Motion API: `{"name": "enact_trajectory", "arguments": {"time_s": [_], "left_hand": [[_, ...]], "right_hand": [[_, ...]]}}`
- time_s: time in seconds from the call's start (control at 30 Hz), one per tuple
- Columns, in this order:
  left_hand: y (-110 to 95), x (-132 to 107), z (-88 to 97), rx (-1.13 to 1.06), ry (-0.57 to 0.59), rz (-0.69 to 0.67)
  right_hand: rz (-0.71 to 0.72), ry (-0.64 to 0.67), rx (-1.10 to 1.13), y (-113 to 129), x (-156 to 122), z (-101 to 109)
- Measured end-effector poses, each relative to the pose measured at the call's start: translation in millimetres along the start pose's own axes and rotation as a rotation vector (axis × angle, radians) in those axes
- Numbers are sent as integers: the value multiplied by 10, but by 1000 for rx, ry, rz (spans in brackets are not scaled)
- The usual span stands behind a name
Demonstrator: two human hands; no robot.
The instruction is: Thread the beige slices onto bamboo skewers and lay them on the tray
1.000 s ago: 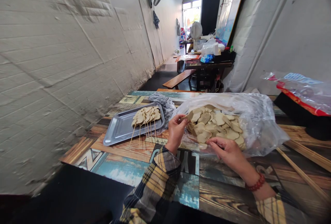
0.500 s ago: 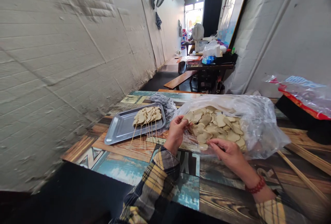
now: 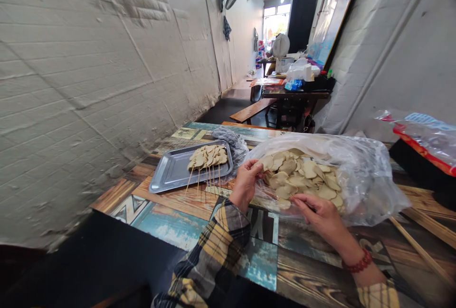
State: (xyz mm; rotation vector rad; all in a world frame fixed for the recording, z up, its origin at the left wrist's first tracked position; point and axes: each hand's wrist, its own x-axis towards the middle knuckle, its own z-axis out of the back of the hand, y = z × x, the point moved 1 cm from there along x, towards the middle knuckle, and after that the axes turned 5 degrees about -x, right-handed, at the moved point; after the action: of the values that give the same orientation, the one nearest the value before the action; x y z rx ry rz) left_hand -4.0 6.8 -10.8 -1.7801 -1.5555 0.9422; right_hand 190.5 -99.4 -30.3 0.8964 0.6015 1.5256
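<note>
My left hand is closed in a pinch on a pale beige slice at the left side of an open clear plastic bag. Many similar flat slices lie heaped in the bag. Low at the bag's front edge, my right hand pinches what looks like a thin wooden skewer, mostly hidden by the fingers and hard to make out. To the left, a metal tray carries several skewers of threaded slices, their bare sticks pointing toward me over the rim.
The patterned wooden table holds it all. Crumpled thin plastic lies behind the tray. Long wooden sticks lie at the right, near a black container with red-edged packaging. Behind stand a bench and a cluttered table.
The whole view has shifted, so everything sits slightly further right. Both hands keep their pinches at the bag, with little visible movement relative to the slices.
</note>
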Motion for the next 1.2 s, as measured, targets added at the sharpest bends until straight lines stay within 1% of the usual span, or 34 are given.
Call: {"name": "enact_trajectory", "arguments": {"time_s": [0.17,0.37,0.57,0.67,0.77,0.9,1.0,1.2], "left_hand": [[26,24,27,-1,-21,1],[42,7,15,21,-13,11],[39,-17,2,-14,-20,88],[50,-16,0,-9,-14,96],[60,-20,-11,6,-16,71],[56,-37,-31,43,-40,-11],[51,-44,-41,71,-37,-56],[46,-44,-56,100,-26,-92]], "right_hand": [[10,-10,-3,-24,6,2],[21,-32,-17,-11,13,7],[22,-27,-1,-71,4,-17],[26,-22,0,-94,6,-22],[19,-28,-7,-88,9,-20],[12,-3,-19,-57,6,-28],[3,8,-21,-42,3,-38],[-2,30,-13,-33,3,-52]]}}
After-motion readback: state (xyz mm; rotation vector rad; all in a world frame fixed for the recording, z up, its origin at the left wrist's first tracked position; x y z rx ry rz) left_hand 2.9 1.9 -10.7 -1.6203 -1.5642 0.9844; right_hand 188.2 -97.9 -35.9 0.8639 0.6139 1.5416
